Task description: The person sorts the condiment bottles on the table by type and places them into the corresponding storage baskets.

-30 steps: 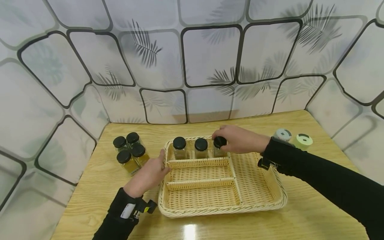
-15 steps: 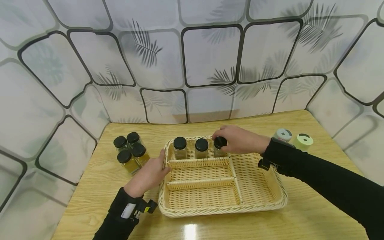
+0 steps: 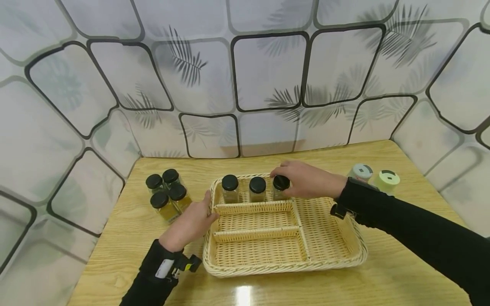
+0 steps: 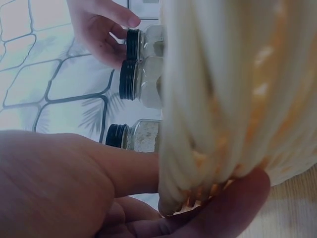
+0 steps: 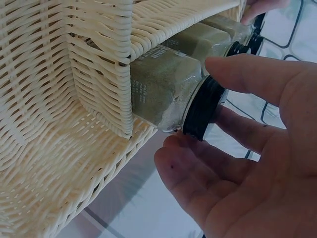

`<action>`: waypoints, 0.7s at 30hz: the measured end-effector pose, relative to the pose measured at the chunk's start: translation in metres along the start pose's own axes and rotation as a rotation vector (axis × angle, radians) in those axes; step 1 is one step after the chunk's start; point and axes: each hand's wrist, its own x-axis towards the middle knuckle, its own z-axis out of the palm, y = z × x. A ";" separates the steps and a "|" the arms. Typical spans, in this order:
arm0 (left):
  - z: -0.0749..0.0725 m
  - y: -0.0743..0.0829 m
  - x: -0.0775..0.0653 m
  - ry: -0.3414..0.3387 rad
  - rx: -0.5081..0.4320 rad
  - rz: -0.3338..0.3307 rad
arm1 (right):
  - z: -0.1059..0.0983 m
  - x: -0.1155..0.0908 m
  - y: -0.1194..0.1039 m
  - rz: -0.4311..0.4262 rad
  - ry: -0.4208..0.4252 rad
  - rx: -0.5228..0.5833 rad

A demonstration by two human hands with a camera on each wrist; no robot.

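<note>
A pale wicker basket with several compartments lies on the table. My left hand grips its left rim, with the thumb and fingers on either side of the woven edge in the left wrist view. Three black-lidded glass spice jars stand in a row in the back left compartment: a left jar, a middle jar and a right jar. My right hand holds the right jar by its lid, thumb on one side and fingers curled round the other. Greenish-grey powder shows inside that jar.
Several more black-lidded jars cluster on the wooden table left of the basket. Behind my right forearm stand a whitish container and a yellow-green container. A patterned cloth wall encloses the back and sides.
</note>
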 end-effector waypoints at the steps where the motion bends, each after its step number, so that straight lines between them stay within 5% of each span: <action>1: 0.000 0.000 0.000 -0.002 -0.003 0.001 | 0.000 -0.002 0.000 0.007 -0.001 0.002; 21: 0.000 0.000 0.000 -0.007 -0.003 0.005 | -0.008 -0.037 0.013 0.069 0.065 0.017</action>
